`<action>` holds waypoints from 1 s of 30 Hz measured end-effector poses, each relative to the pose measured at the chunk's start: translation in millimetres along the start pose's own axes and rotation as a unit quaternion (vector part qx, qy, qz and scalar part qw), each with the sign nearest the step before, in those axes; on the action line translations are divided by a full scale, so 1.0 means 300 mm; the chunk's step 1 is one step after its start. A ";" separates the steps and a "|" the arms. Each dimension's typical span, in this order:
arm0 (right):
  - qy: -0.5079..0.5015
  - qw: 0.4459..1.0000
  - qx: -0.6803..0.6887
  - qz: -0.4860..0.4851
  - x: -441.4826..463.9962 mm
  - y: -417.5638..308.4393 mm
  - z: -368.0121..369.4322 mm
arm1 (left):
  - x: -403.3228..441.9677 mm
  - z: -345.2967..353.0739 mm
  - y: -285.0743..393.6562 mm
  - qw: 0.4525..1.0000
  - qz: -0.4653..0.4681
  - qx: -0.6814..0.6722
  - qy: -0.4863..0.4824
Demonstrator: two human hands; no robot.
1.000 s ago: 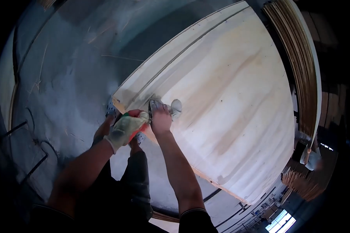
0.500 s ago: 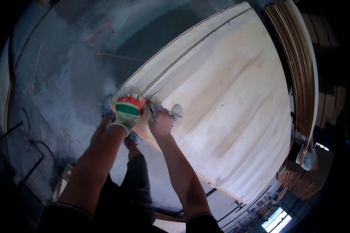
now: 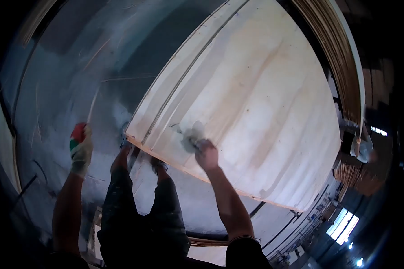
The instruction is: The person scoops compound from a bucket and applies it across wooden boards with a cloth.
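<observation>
My left hand (image 3: 81, 145), in a pale glove with red and green on it, is out over the floor to the left of the wood sheet. Its fingers are closed on a thin pale strip (image 3: 93, 104) that points upward. My bare right hand (image 3: 206, 154) is over the near part of the large pale wood sheet (image 3: 265, 112), its fingers wrapped round a tool I cannot make out. Beside its fingers is a blurred greyish round shape (image 3: 194, 134). A dark line (image 3: 179, 83) runs along the sheet's left side, with a small mark (image 3: 176, 128) near its lower end.
Stacked thin sheets (image 3: 341, 54) stand at the right, beyond the wood sheet. The grey floor (image 3: 58, 89) at the left bears thin scraps. My legs (image 3: 166, 201) are at the sheet's near edge. A bundle of sticks (image 3: 347, 174) lies at the lower right.
My left hand has moved from the sheet's corner out to the left, with a thin strip now in it. My right hand has shifted slightly right and down. The view has turned a little.
</observation>
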State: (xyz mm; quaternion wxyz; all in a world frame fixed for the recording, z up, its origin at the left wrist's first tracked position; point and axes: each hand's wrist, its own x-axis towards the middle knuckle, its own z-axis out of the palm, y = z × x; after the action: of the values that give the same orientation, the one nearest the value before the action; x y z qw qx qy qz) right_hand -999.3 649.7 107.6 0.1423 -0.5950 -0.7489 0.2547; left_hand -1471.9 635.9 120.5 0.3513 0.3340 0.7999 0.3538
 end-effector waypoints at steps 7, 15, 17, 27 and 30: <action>0.052 0.945 0.227 0.229 -0.013 -0.415 0.096 | 0.110 -0.386 -0.227 0.787 0.036 0.615 -0.029; 0.250 0.912 0.061 0.320 0.497 -0.317 0.249 | 0.197 -0.589 -0.330 0.879 -0.047 0.449 -0.153; 0.197 0.956 0.010 0.216 0.524 -0.337 0.214 | 0.222 -0.600 -0.374 0.923 -0.087 0.342 -0.150; 0.126 0.976 -0.034 0.172 -0.087 -0.752 0.541 | 0.265 -0.805 -0.491 0.943 -0.246 0.098 -0.200; 0.178 0.950 0.053 0.253 -0.078 -0.829 0.443 | 0.307 -0.889 -0.552 0.932 -0.122 0.281 -0.194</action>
State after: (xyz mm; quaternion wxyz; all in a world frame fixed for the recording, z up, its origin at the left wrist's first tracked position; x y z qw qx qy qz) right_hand -1265.7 558.6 136.3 0.2355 -0.7922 -0.5219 0.2112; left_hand -1781.1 532.4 92.0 0.4322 0.3813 0.8172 -0.0026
